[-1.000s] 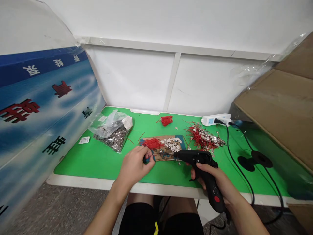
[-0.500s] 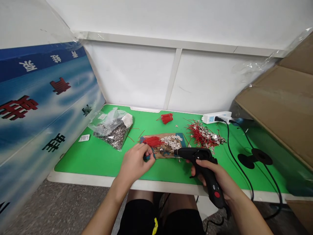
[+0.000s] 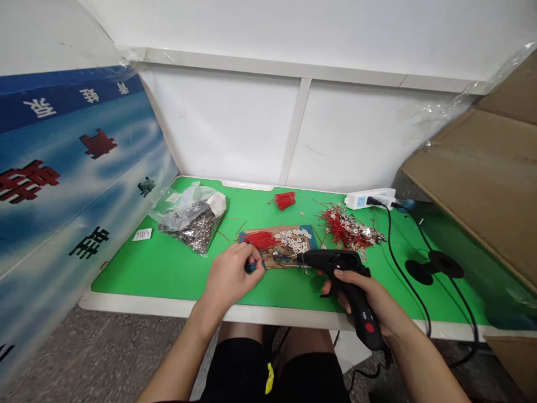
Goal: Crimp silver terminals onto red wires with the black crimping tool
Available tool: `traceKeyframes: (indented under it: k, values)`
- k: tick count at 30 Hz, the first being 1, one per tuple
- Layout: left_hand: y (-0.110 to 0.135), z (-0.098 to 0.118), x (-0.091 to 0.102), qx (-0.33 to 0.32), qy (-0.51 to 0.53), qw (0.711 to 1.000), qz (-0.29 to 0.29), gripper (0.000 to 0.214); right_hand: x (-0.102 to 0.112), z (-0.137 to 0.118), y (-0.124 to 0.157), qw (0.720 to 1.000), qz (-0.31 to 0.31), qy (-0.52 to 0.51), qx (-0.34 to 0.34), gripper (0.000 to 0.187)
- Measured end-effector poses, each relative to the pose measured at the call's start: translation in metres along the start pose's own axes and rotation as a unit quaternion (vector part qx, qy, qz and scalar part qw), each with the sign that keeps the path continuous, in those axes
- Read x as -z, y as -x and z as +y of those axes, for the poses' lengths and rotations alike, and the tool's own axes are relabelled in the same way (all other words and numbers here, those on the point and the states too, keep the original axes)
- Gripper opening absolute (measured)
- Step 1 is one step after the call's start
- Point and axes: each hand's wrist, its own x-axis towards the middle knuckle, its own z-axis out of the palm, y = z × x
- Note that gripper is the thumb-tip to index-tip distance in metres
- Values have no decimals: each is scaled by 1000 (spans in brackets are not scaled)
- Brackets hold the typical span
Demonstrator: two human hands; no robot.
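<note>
My right hand (image 3: 356, 285) is wrapped round a black soldering gun (image 3: 335, 261) with a red button on its grip. Its thin tip points left, over the lower part of a cardboard piece (image 3: 312, 238). My left hand (image 3: 232, 274) is closed in a pinch at the cardboard's lower left edge; whatever lies between the fingertips is hidden. On the cardboard, red wires (image 3: 260, 239) lie side by side, with small silver metal tabs (image 3: 298, 242) at their right ends. A few small dark and metal bits near the gun's tip are too small to make out.
To the left lies a plastic bag of metal parts (image 3: 195, 226) beside a white label (image 3: 142, 234). Behind the cardboard is a red wire bundle (image 3: 285, 200). Rightward are a pile of tabbed wires (image 3: 350, 226), a power strip (image 3: 369, 198), a black spool (image 3: 444, 264), and cables.
The view has shifted slightly, so everything sits a little higher and further left. Both hands and the soldering gun keep nearly the same place over the cardboard.
</note>
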Motion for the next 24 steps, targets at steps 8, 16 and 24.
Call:
traceKeyframes:
  k: [8, 16, 24]
  values:
    - [1, 0, 1, -4, 7, 1000, 7, 6, -2, -2, 2, 1000, 7, -1, -9, 49]
    - [1, 2, 2, -13, 6, 1000, 13, 7, 2, 0, -1, 1000, 8, 23, -6, 51]
    - [2, -1, 0, -22, 4, 1000, 10, 6, 0, 1, -2, 1000, -2, 9, 11, 47]
